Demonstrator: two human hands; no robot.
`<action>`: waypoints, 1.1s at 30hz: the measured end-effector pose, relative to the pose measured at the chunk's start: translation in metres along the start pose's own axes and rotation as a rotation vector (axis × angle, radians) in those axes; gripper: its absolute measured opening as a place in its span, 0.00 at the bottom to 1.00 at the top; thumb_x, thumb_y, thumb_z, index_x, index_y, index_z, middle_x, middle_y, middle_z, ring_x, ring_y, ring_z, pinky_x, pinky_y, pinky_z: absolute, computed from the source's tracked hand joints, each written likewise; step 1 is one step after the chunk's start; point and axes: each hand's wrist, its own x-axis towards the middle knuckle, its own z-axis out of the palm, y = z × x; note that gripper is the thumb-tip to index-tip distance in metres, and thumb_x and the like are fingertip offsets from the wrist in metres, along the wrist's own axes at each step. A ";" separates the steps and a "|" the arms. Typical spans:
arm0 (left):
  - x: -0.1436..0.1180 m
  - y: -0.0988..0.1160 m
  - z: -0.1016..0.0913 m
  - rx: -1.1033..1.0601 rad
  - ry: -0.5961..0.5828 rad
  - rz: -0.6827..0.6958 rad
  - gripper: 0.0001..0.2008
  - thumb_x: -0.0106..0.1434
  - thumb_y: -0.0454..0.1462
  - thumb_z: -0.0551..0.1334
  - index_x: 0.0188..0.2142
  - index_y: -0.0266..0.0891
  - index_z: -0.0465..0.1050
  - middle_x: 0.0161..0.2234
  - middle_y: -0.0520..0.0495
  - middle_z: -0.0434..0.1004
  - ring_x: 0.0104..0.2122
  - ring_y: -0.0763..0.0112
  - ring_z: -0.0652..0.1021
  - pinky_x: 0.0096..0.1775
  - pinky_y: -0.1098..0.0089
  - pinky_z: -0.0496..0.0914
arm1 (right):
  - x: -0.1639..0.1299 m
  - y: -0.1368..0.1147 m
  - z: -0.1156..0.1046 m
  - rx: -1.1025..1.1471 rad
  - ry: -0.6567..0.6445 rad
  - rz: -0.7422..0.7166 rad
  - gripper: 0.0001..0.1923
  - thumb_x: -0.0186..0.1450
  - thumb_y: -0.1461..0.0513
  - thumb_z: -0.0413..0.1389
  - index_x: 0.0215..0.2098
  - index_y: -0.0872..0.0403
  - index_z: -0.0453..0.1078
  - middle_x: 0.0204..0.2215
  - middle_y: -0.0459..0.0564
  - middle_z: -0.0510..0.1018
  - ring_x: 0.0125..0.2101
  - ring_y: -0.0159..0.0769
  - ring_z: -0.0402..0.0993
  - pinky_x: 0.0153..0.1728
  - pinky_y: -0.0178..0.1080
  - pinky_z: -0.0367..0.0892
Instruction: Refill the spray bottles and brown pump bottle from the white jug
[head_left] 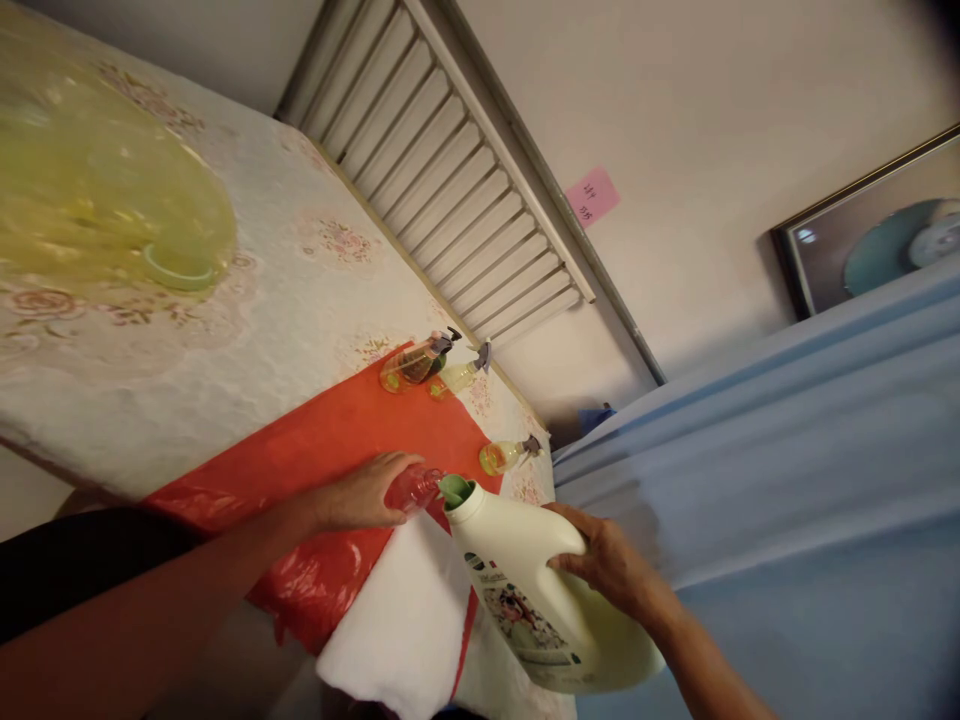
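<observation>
Far left, well apart from the sheet, a bag of yellow plastic lies on the floral cover; presumably there to be out of the hands' way. Above the sheet, left hand wraps fingers about the body of a bottle, neck left free. Probably gripped low so the mouth is exposed and steady. Bottle upright, like the two sprayers standing close together at the sheet's far edge. Cloth, white, overlaps the sheet's near side beneath the hands; sheet and cloth likely laid to catch drips. Third sprayer stands by the sheet's right end. Jug, over that same end, is tipped well over, its green spout at the bottle's neck; contact cannot be told. Tilt and meeting of mouths suggest pouring; no stream made out. Right hand clasps the jug at its handle side, fingers and thumb curled in, handle itself mostly hidden. Bottle lies within the left grip, neck projecting past the fingers; jug's mouth reaches out from the right grip, back toward the sheet. Drape, blue, hangs right of the sheet.
</observation>
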 end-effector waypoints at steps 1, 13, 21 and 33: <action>0.000 -0.001 0.000 0.002 -0.004 -0.001 0.32 0.56 0.48 0.64 0.59 0.41 0.63 0.58 0.40 0.70 0.58 0.54 0.70 0.59 0.59 0.64 | 0.000 0.000 0.000 0.002 0.003 -0.001 0.23 0.58 0.58 0.61 0.53 0.49 0.71 0.38 0.45 0.82 0.37 0.42 0.77 0.38 0.38 0.71; 0.001 -0.006 0.001 -0.007 -0.032 0.013 0.33 0.56 0.47 0.65 0.59 0.41 0.62 0.59 0.40 0.69 0.59 0.54 0.70 0.60 0.58 0.64 | 0.001 -0.003 0.000 -0.007 0.005 0.040 0.22 0.58 0.59 0.61 0.51 0.50 0.71 0.35 0.44 0.81 0.36 0.41 0.76 0.38 0.38 0.70; 0.001 -0.004 0.000 -0.007 -0.032 0.001 0.33 0.56 0.47 0.64 0.59 0.42 0.62 0.59 0.41 0.69 0.59 0.55 0.69 0.60 0.58 0.63 | 0.002 0.000 0.000 -0.039 0.016 0.054 0.25 0.57 0.59 0.62 0.53 0.49 0.71 0.38 0.46 0.82 0.38 0.43 0.76 0.40 0.38 0.69; 0.000 -0.002 -0.001 -0.002 -0.052 -0.010 0.34 0.56 0.47 0.64 0.60 0.42 0.61 0.60 0.41 0.68 0.60 0.55 0.69 0.60 0.58 0.63 | 0.000 0.004 0.000 -0.029 0.017 0.045 0.25 0.57 0.59 0.62 0.54 0.47 0.70 0.39 0.45 0.82 0.38 0.43 0.76 0.41 0.39 0.70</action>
